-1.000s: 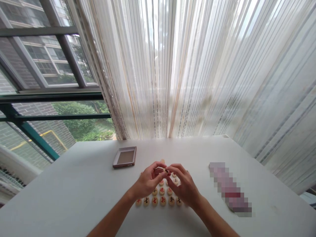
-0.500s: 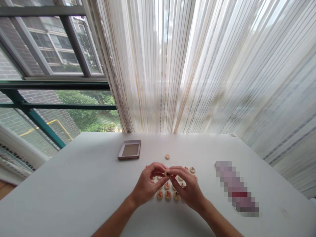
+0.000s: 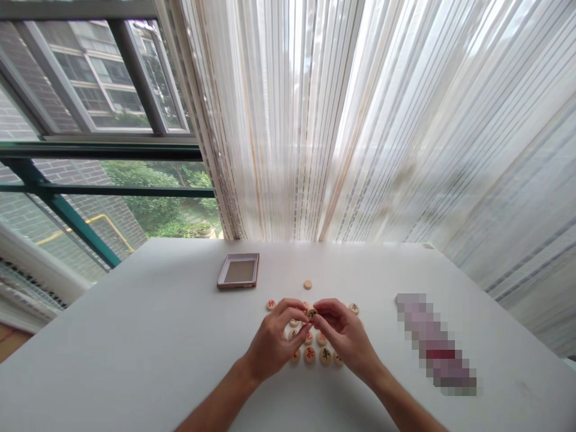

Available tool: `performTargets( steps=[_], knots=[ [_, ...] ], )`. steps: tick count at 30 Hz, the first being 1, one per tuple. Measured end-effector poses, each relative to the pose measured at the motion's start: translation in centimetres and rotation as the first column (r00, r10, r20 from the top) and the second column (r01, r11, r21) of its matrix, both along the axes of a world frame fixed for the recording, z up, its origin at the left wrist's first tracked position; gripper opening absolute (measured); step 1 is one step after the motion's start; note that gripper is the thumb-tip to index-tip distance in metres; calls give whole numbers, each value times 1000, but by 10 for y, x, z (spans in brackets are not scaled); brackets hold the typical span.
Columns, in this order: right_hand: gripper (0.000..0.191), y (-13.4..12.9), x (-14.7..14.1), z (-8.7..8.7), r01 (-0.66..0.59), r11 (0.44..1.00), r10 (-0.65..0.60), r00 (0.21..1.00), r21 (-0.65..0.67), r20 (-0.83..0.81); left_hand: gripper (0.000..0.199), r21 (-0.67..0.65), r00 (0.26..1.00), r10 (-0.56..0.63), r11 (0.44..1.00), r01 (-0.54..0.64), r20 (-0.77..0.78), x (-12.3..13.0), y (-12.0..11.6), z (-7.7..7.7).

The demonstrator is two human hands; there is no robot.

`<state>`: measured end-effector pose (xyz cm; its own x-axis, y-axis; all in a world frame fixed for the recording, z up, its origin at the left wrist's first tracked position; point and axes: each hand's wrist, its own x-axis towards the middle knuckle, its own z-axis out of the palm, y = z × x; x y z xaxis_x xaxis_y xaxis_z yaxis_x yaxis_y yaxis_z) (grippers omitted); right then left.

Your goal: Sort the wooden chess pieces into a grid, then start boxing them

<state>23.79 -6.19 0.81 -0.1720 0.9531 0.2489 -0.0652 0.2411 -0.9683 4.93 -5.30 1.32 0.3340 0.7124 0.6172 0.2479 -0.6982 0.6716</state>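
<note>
Between the fingertips of both hands is a round wooden Chinese chess piece with a dark character on its face. My left hand pinches it from the left, thumb below and fingers above. From the other side my right hand grips its edge with thumb and fingertips. Under and around the hands lie several more pieces in rows, some with red characters, like the red piece, some with black, like the black piece. The hands hide part of these rows. Farther back sits a lone blank-looking piece.
An open shallow box with a brown inside rests at the back left of the white table. To the right lies a long pixelated object that I cannot make out. A striped curtain and a window stand behind the table.
Both hands still hold the piece, and its face has turned a little. The fingers of my right hand have shifted around its edge. The whole view has moved slightly.
</note>
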Motion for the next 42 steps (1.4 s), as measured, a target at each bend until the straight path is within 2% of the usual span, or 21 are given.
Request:
performTargets(
  steps=[7, 13, 17, 22, 31, 42],
  knots=[
    [19, -1, 5, 1, 8, 1000, -8, 998, 6, 61, 18, -35, 999, -21, 999, 20, -25, 1, 3, -5],
    [18, 0, 7, 2, 11, 1000, -11, 1000, -5, 27, 25, -42, 994, -12, 999, 8, -106, 1, 2, -4],
    [17, -4, 4, 8, -27, 1000, 25, 995, 15, 99, 27, -10, 990, -14, 1000, 12, -141, 1, 1, -5],
    [17, -9, -1, 18, -79, 997, 75, 986, 17, 146, 22, 0, 994, 10, 1000, -10, -104, 0, 2, -12],
    [22, -3, 9, 11, 35, 999, -39, 984, 28, 176, 32, 7, 989, -5, 1000, 6, -146, -1, 2, -8],
    [21, -8, 7, 15, 40, 999, -43, 978, 21, 206, 29, 16, 982, 13, 1000, -10, -191, 0, 2, -9]
  ],
)
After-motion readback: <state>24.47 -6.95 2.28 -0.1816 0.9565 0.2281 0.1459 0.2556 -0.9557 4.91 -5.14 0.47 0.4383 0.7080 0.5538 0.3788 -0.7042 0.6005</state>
